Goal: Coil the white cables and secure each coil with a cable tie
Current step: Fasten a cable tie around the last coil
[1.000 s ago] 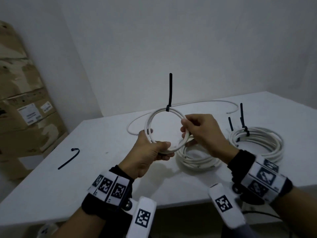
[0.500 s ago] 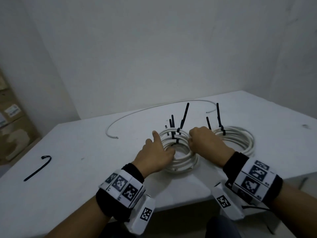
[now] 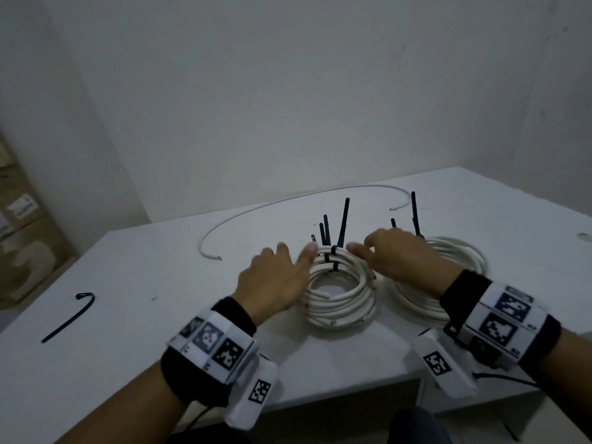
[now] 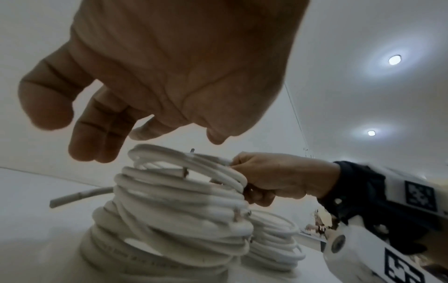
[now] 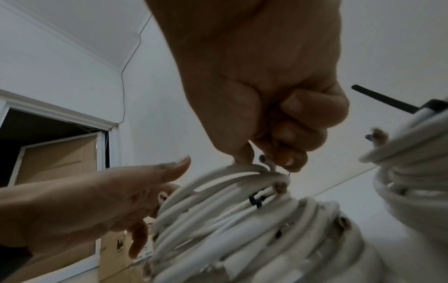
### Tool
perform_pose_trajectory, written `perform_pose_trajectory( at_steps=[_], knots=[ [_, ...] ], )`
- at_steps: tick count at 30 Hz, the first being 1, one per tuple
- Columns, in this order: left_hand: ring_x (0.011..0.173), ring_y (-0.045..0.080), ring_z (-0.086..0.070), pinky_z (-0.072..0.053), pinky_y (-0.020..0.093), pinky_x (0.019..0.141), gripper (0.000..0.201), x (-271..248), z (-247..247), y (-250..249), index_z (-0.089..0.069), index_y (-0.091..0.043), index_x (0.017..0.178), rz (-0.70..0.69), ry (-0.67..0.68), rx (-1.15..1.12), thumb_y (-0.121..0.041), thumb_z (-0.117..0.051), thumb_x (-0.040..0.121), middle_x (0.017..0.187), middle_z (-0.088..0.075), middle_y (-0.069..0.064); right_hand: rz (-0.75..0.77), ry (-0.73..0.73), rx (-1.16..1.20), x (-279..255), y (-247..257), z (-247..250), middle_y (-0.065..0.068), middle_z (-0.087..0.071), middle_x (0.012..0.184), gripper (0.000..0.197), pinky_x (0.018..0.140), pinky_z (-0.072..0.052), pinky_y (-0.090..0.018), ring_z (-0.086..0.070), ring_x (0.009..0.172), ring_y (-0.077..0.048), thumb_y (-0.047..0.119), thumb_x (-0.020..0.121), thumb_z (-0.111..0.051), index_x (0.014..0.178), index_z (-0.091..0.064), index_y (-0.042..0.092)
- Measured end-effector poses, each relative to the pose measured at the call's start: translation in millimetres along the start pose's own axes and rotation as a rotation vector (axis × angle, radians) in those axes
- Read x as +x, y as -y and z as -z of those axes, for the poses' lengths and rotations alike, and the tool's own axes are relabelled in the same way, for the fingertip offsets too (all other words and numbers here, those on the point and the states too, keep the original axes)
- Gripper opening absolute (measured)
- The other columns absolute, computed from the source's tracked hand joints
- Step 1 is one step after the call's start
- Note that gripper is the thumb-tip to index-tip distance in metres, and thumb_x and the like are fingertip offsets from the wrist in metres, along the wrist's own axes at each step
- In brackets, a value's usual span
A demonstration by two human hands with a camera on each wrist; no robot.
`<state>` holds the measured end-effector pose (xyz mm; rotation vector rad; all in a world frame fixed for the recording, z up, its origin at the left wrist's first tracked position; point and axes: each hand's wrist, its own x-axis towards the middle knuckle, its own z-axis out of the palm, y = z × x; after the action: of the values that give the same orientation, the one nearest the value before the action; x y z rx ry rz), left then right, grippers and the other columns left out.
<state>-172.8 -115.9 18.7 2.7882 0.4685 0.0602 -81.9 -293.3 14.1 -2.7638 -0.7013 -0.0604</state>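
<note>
Stack of tied coils (image 3: 339, 293) sits near the desk's (image 3: 128, 315) front edge. Left hand (image 3: 272, 283) hovers beside it, fingers spread, holding nothing. Right hand (image 3: 400, 261) pinches the top coil — likely seating it. Loose cable (image 3: 288, 200) waits along the back edge.

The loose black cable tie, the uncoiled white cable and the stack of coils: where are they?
loose black cable tie (image 3: 69, 317): head view, mid-strap.
uncoiled white cable (image 3: 256, 207): head view, arc's middle.
stack of coils (image 3: 339, 298): head view, near rim.

White table (image 3: 128, 283), plain white walls (image 3: 288, 91), ceiling downlights (image 4: 394, 59).
</note>
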Motion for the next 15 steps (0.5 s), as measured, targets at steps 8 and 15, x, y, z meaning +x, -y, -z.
perform_pose_trajectory(
  at_steps=[8,15],
  knots=[
    [0.116,0.027,-0.055,-0.043,0.033,0.092,0.049,92.5,50.1,14.5,-0.057,-0.01,0.127,-0.055,-0.11,-0.005,-0.046,-0.053,0.094,0.127,-0.06,0.01,-0.025,-0.126,0.138,76.7,-30.9,70.9,-0.007,-0.064,0.078,0.023,0.057,-0.041,-0.024,-0.057,0.069,-0.021,0.028,0.093,-0.057,0.094,-0.068,0.008],
    [0.119,0.024,-0.052,-0.043,0.034,0.095,0.05,204.9,21.4,20.0,-0.053,-0.011,0.132,-0.118,0.039,0.231,-0.042,-0.057,0.093,0.132,-0.056,0.008,-0.157,0.215,-0.03,196.2,-69.4,65.9,-0.008,-0.062,0.077,0.018,0.048,-0.051,-0.027,-0.062,0.069,-0.022,0.009,0.092,-0.053,0.106,-0.063,0.004]
  ],
)
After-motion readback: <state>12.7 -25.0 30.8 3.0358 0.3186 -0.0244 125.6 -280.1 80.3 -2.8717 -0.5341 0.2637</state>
